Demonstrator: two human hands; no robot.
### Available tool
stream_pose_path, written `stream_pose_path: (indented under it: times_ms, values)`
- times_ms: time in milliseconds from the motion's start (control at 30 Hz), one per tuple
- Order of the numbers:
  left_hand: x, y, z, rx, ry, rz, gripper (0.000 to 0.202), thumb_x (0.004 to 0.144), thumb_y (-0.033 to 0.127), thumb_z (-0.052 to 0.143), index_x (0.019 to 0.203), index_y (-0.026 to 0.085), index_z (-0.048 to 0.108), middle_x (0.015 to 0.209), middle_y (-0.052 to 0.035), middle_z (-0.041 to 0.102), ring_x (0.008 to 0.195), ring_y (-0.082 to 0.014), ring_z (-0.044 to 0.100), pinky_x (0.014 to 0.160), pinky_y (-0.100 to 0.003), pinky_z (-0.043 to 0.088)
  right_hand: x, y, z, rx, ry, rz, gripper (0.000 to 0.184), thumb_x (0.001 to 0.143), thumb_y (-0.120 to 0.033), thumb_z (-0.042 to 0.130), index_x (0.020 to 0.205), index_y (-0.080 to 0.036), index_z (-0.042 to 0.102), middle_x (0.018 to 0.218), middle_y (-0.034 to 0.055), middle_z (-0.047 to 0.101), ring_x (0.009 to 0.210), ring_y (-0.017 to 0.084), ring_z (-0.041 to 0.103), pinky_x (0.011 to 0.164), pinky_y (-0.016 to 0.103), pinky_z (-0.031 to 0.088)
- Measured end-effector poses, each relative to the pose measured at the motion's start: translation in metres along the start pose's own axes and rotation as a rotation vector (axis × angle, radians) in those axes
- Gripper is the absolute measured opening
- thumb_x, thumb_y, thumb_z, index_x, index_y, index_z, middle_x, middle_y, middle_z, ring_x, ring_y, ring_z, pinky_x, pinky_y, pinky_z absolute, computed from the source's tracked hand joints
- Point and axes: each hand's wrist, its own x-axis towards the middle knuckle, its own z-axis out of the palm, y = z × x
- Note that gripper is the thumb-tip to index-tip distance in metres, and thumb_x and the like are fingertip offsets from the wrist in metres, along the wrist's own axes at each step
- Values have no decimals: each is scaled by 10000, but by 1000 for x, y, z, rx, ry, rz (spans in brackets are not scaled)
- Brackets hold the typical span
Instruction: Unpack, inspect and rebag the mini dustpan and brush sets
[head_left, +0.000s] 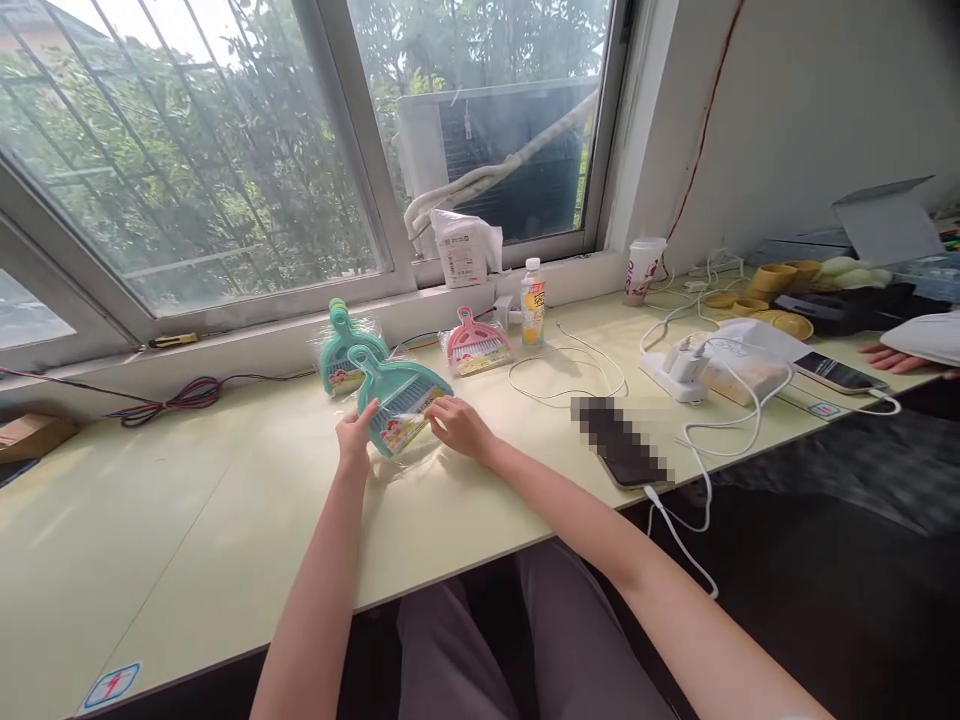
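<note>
Between my two hands a teal mini dustpan and brush set (403, 392) in clear plastic wrap is held tilted above the table. My left hand (355, 436) grips its left edge, thumb along the front. At its lower right corner, the fingers of my right hand (459, 424) are closed on the wrapped edge by the printed label. Behind it, more teal dustpan sets (341, 342) in wrap stand by the window ledge, partly hidden. A wrapped pink dustpan set (474, 345) lies a little to the right of these.
A drink bottle (533, 303) and a paper cup (643, 272) stand toward the back. To the right lie a phone (626, 450), a power strip (673, 377) and white cables. Bundled wires (180, 396) and a utility knife (176, 341) are at left. Another person's hand (879, 357) rests far right.
</note>
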Motion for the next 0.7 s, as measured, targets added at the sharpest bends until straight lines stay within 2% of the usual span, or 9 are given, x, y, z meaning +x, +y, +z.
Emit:
stream_pose_path:
  times_ms: [100,233,333,433,567,700]
  values:
    - [3,1,-2,-116,26,-40,320,591,321,812,831,138,706,735,-21,687,662,-145,637,611,-248,518,2,9,-1,150,11,138,149,927,-182,532,813,-199,626,848,47,650,830,182,594,783,298,439]
    - [0,6,1,-195,-50,-101,248,662,252,772,870,141,692,776,-36,705,725,-167,674,642,-256,556,5,21,-1,395,43,356,257,925,-321,578,703,-198,618,741,21,657,739,166,609,744,298,461]
    - [-5,9,7,-255,-111,-128,208,710,235,735,888,148,675,788,-25,704,721,-157,679,648,-252,567,9,26,-2,597,138,478,278,907,-421,583,759,-193,641,750,24,687,736,165,642,741,302,498]
    - [-7,9,11,-273,-123,-156,168,727,219,711,870,148,658,787,-19,698,695,-144,673,629,-240,562,11,27,-5,750,231,545,281,877,-468,602,845,-191,638,787,31,699,744,163,660,730,303,530]
    - [-5,4,11,-248,-109,-143,183,698,207,734,853,144,660,761,-11,681,687,-140,663,612,-229,557,12,29,-9,683,319,563,211,831,-393,671,917,-208,618,956,44,698,862,174,639,818,327,517]
    - [-5,1,8,-225,-112,-122,220,676,217,756,868,148,673,772,-21,683,696,-145,656,577,-219,548,9,31,-6,469,324,568,282,764,-290,737,1006,-231,606,1102,69,640,1090,242,541,958,416,452]
